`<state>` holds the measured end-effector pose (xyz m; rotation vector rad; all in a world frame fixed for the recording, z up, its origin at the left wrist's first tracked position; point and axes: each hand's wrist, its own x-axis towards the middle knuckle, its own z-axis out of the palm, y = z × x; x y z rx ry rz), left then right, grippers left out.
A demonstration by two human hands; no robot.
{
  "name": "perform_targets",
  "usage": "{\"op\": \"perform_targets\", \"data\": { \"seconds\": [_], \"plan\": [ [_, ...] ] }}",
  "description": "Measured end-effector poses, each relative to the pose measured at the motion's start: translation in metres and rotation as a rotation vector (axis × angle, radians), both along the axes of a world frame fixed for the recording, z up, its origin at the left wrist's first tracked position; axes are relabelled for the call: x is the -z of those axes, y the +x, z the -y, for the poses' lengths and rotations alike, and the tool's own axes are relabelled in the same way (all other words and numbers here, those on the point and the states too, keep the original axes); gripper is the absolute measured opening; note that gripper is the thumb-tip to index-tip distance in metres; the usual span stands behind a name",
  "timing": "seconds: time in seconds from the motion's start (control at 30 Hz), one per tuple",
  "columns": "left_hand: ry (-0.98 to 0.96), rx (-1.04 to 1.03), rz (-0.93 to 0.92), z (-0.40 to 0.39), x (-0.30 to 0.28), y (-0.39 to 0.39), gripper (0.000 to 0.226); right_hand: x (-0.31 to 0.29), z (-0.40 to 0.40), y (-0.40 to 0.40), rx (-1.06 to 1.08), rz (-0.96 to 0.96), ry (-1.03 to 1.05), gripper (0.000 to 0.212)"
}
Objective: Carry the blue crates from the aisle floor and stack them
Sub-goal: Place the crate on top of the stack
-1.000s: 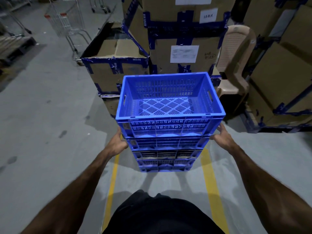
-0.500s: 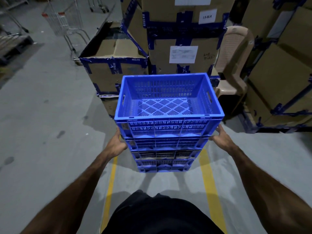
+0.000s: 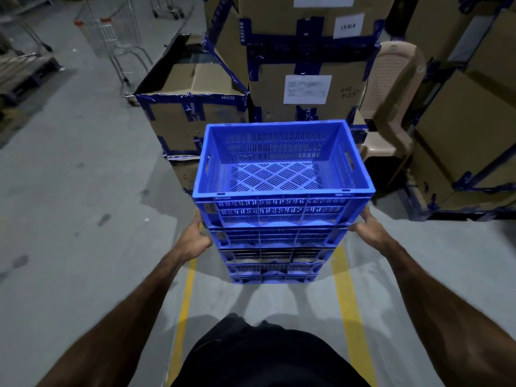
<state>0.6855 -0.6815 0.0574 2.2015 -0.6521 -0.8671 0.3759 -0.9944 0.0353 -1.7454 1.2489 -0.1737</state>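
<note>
A stack of several blue slotted crates (image 3: 275,255) stands on the grey aisle floor in front of me, between two yellow floor lines. The top blue crate (image 3: 282,196) is empty and sits level on the stack. My left hand (image 3: 194,241) grips the left side of the top crate at its lower edge. My right hand (image 3: 368,230) grips its right side at the same height. Most of my fingers are hidden behind the crate walls.
Taped cardboard boxes (image 3: 192,107) are piled right behind the stack. A beige plastic chair (image 3: 391,101) stands to the right, with more boxes on racking (image 3: 472,135) beyond. A wire shopping trolley (image 3: 111,32) and a pallet (image 3: 25,71) are at the far left.
Both hands stay on the top crate's sides. The crate has sunk slightly toward the stack, and the view has shifted a little.
</note>
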Motion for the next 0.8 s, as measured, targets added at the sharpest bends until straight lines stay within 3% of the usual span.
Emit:
{"op": "perform_targets", "data": {
  "seconds": [0.23,0.33,0.47,0.63,0.8],
  "plan": [
    [0.078,0.032,0.173,-0.01,0.017,0.02,0.108,-0.006,0.0,-0.003,0.083,-0.007,-0.078,0.093],
    [0.126,-0.006,0.309,-0.02,0.017,0.047,0.105,-0.013,0.011,-0.011,0.165,0.049,-0.199,0.082],
    [0.072,-0.077,0.513,-0.017,-0.006,0.074,0.082,-0.039,0.027,-0.006,0.23,0.05,-0.411,0.07],
    [-0.136,0.063,0.638,0.032,-0.037,0.073,0.063,-0.072,0.033,0.031,-0.078,0.005,-0.588,0.055],
    [0.141,0.375,0.809,0.09,-0.034,0.068,0.085,-0.059,0.047,0.072,-0.355,-0.315,-0.601,0.072]
  ]
}}
